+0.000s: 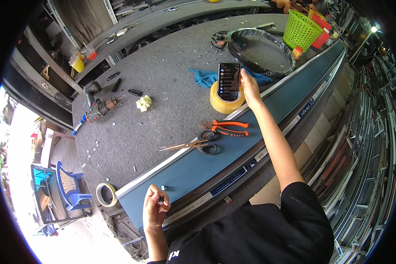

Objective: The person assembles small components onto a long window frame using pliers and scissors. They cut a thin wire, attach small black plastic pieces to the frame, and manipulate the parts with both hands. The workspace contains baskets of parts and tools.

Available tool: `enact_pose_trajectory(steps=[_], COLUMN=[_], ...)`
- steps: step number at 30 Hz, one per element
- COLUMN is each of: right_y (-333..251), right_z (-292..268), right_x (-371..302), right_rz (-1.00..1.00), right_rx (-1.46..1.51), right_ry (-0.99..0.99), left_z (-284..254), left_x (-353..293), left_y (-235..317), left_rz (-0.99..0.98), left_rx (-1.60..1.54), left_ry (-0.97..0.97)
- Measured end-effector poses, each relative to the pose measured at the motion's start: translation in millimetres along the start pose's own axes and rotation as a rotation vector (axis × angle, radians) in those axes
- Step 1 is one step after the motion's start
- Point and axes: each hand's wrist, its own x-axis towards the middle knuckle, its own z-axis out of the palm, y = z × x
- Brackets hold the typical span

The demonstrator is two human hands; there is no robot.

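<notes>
My right hand [251,90] grips a smartphone [229,81] by its right edge; the lit screen shows a dark list. The phone stands nearly upright at a wide roll of clear yellowish tape [220,105], and I cannot tell whether it rests on it. Low in the view, my left hand [154,211] is closed with a small dark piece [161,199] pinched in the fingers. Just beyond it, a similar small piece [164,188] lies on the long blue-grey panel [185,171]. Scissors [189,146] and orange-handled pliers [229,127] lie on the panel's far edge.
A cordless drill [102,109] and crumpled paper [143,103] lie on the grey worktable [158,88]. A masking tape roll [106,195] sits at the near left corner. Farther back are a blue cloth [204,78], a black coil [235,55] and a green basket [300,31]. Metal profiles [361,145] crowd the right.
</notes>
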Motion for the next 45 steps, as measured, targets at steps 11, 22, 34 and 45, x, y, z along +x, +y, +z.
enact_pose_trajectory(steps=[11, 22, 34, 45], right_y=[-15.9, -15.2, 3.5, 4.7], right_z=[-5.9, 16.3, 6.3, 6.3], right_x=[9.9, -2.2, 4.7, 4.6], right_rz=[0.075, 0.006, 0.026, 0.018], right_rx=[-0.503, -1.183, -1.011, -0.967], right_ry=[-0.195, 0.036, -0.027, -0.026], left_z=[2.3, 3.7, 4.2, 4.4], left_x=[0.1, -1.8, -2.0, -2.4], left_y=[1.1, 1.4, 0.3, 0.6], left_rz=[0.012, 0.019, 0.016, 0.014], left_rx=[-0.009, 0.052, 0.066, 0.061], left_ry=[-0.02, -0.006, -0.005, -0.002])
